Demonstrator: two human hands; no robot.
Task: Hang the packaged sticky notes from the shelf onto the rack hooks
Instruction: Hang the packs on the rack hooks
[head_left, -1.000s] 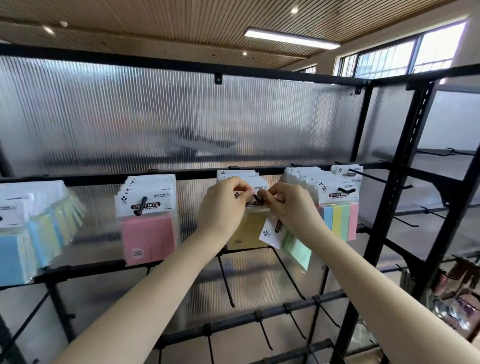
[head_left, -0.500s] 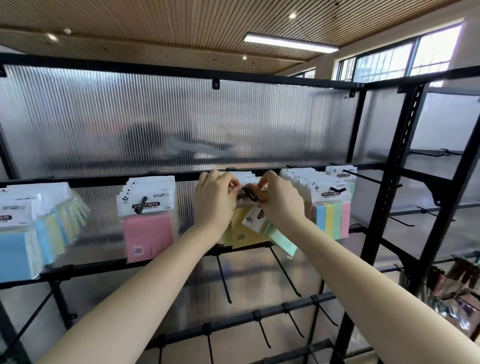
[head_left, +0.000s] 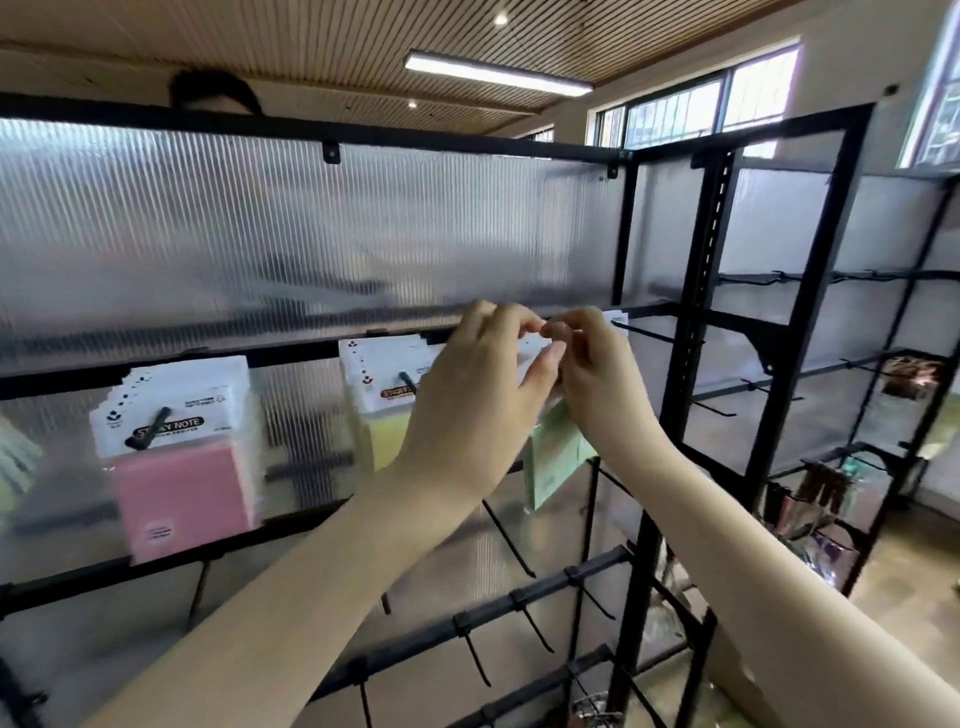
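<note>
A green sticky note pack (head_left: 551, 460) with a white header hangs tilted below my two hands. My left hand (head_left: 480, 400) pinches the header from the left, and my right hand (head_left: 592, 379) pinches it from the right, fingertips touching at the top. They are raised in front of the rack's upper bar (head_left: 291, 351), just right of the yellow pack stack (head_left: 382, 395) on its hook. A pink pack stack (head_left: 179, 467) hangs further left. The hook behind my hands is hidden; only a white card corner (head_left: 616, 316) shows.
A bare black hook (head_left: 647, 333) sticks out just right of my hands. Lower bars carry several empty hooks (head_left: 511, 540). A black upright post (head_left: 696, 322) stands to the right, with another rack of goods (head_left: 826, 493) beyond. A ribbed translucent panel backs the rack.
Both hands have moved up and to the right with the green pack, away from the yellow stack's hook. The view has swung to the right.
</note>
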